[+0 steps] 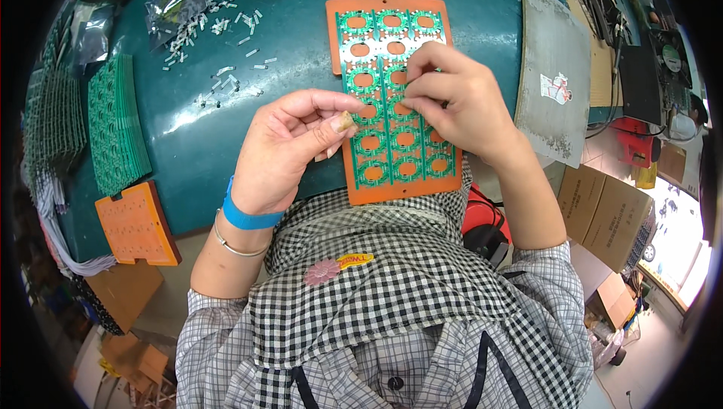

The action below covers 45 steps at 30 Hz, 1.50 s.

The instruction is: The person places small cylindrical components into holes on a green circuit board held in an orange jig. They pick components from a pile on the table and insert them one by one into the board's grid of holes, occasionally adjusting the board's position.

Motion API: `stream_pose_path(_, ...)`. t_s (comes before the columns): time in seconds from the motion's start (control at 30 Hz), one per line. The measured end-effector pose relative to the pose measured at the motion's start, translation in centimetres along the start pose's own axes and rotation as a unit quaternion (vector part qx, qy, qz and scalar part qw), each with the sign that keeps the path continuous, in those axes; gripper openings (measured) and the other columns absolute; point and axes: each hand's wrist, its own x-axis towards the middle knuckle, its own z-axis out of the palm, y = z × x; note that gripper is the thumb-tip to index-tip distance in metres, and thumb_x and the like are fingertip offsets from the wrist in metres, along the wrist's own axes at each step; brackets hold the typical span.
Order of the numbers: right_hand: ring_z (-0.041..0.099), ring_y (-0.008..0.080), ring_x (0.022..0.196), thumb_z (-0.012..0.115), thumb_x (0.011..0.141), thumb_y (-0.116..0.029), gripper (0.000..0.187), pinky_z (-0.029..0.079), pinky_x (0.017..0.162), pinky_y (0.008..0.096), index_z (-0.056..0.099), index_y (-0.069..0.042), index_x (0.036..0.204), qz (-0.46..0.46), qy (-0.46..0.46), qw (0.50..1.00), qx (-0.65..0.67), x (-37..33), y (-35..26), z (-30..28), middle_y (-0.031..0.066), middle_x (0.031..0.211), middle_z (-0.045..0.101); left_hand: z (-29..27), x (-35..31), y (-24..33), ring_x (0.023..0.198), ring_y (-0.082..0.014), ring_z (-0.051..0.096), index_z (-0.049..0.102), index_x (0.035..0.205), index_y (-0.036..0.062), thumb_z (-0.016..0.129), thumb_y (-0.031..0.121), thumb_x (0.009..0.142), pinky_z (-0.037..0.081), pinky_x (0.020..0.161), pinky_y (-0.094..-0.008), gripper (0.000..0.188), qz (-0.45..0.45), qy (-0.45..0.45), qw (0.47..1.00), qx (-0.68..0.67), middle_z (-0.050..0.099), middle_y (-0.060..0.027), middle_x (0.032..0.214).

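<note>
Fingers (422, 91) of the right hand (459, 100) press pinched onto the green circuit panel (395, 100), which lies in an orange carrier tray (399, 190) overhanging the bench's (211, 145) near edge. Left hand (290, 149) pinches the tray's left rim between thumb and forefinger. Loose white parts (218, 40) scatter toward the far left; bare bench lies between.

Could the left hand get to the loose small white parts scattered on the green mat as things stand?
Probably yes: the left hand sits at the orange jig's left edge, and the mat between it and the white parts looks bare.
</note>
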Motion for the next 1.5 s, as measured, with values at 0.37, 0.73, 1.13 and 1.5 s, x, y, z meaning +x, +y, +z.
stream_pose_path(0.37, 0.066, 0.0237, 0.079, 0.083, 0.067, -0.003, 0.023, 0.054, 0.066, 0.0346, 0.069, -0.004, 0.087, -0.069, 0.079, 0.991, 0.08, 0.5, -4.4, 0.6, 0.0056, 0.091, 0.065, 0.1, 0.2, -1.3, 0.065, -0.0053, 0.045, 0.064, 0.102, 0.0027, 0.065, 0.017, 0.101, 0.035, 0.057, -0.0204, 0.015, -0.033, -0.04, 0.985, -0.167, 0.069, -0.0064, 0.094)
stream_pose_path(0.73, 0.065, 0.0183, 0.081, 0.075, 0.078, 0.002, 0.012, 0.053, 0.068, 0.0291, 0.065, -0.002, 0.083, 0.008, 0.071, 0.965, 0.254, -0.2, -4.1, 0.5, 0.0062, 0.094, 0.065, 1.4, -0.7, -1.9, 0.101, -0.0167, 0.066, 0.066, 0.119, -0.0029, 0.066, 0.004, 0.097, 0.053, 0.09, -0.0277, 0.023, 0.027, -0.018, 0.991, -0.128, 0.07, -0.0116, 0.113)
stream_pose_path(1.13, 0.062, 0.0277, 0.096, 0.071, 0.075, 0.008, 0.014, 0.053, 0.081, 0.037, 0.063, 0.001, 0.085, 0.026, -0.045, 0.995, 0.081, -2.2, -1.1, -0.6, 0.0089, 0.101, 0.059, -0.4, -0.3, -0.7, 0.132, -0.0356, 0.057, 0.053, 0.134, -0.0063, 0.052, -0.004, 0.1, 0.05, 0.112, -0.0428, 0.034, 0.027, -0.002, 0.98, -0.199, 0.055, -0.0276, 0.141)
stream_pose_path(1.5, 0.064, 0.028, 0.095, 0.071, 0.075, 0.007, 0.012, 0.054, 0.08, 0.0374, 0.064, 0.002, 0.083, 0.02, -0.05, 0.996, 0.077, -2.1, -0.9, -0.6, 0.0096, 0.1, 0.06, -0.1, -0.3, -0.6, 0.131, -0.0365, 0.057, 0.055, 0.131, -0.0057, 0.054, -0.002, 0.1, 0.051, 0.111, -0.0431, 0.031, 0.019, 0.007, 0.979, -0.203, 0.055, -0.0284, 0.14)
